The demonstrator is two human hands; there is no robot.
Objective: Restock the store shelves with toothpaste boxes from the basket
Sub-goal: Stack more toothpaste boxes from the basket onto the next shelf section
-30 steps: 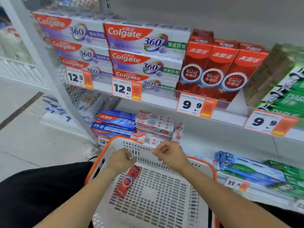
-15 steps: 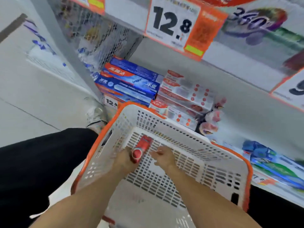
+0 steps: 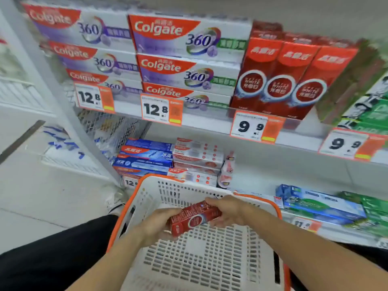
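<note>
Above the basket (image 3: 130,208), the red toothpaste box (image 3: 194,217) lies nearly level, its long axis running from the left hand (image 3: 159,225) up-right to the right hand (image 3: 228,211); both hands' fingers curl around its ends. The matching red boxes (image 3: 291,80) stand upright on the shelf well above the basket, up-right.

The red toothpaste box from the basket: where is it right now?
In the head view, the red toothpaste box is low centre, held between the left hand and right hand above the white basket.

Price tags (image 3: 161,109): above the grip, reading 12.8 and 9.9.
Shoe (image 3: 114,199): left of grip, on floor (image 3: 42,196).
Trousers (image 3: 52,255): lower left.
</note>
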